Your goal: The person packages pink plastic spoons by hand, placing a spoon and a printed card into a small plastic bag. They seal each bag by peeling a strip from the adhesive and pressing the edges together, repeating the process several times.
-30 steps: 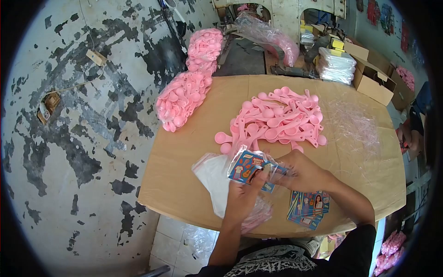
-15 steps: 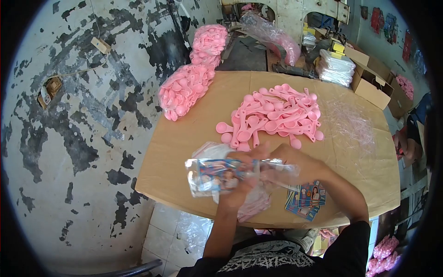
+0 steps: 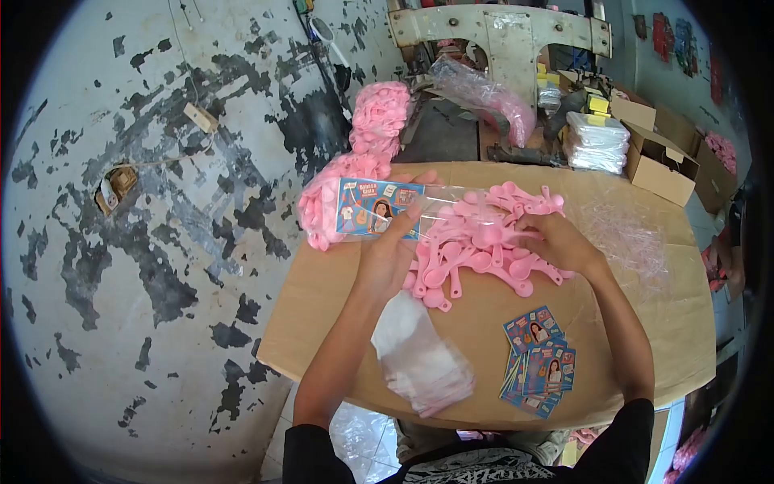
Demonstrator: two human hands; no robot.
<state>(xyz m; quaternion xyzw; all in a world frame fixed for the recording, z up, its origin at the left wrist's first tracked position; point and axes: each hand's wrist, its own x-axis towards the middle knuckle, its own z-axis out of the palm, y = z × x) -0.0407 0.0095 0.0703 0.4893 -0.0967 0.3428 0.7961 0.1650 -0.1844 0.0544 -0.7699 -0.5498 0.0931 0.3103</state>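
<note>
My left hand (image 3: 391,246) grips a clear plastic bag (image 3: 451,206) with a blue printed card (image 3: 379,208) inside, thumb across its front. The bag stretches right, over part of a heap of pink measuring spoons (image 3: 480,258). At the heap's right side, my right hand (image 3: 560,244) has its fingers curled in among the spoons, closed on one; the fingertips are partly hidden. Below the heap lies a stack of clear plastic bags (image 3: 423,355). To the right of that stack, several loose blue cards (image 3: 548,367) overlap in a small pile.
Large sacks of pink spoons (image 3: 379,121) stand by the peeling wall at the table's back left. Tangled clear plastic strips (image 3: 625,242) lie on the right of the brown-covered table (image 3: 645,339). Behind are packed plastic bags (image 3: 597,143), cardboard boxes (image 3: 661,165) and a metal machine frame (image 3: 500,28).
My left hand has lifted the bag with the card up and away, towards the sacks. My right hand has left the bag and reached into the spoon heap. The view has shifted slightly.
</note>
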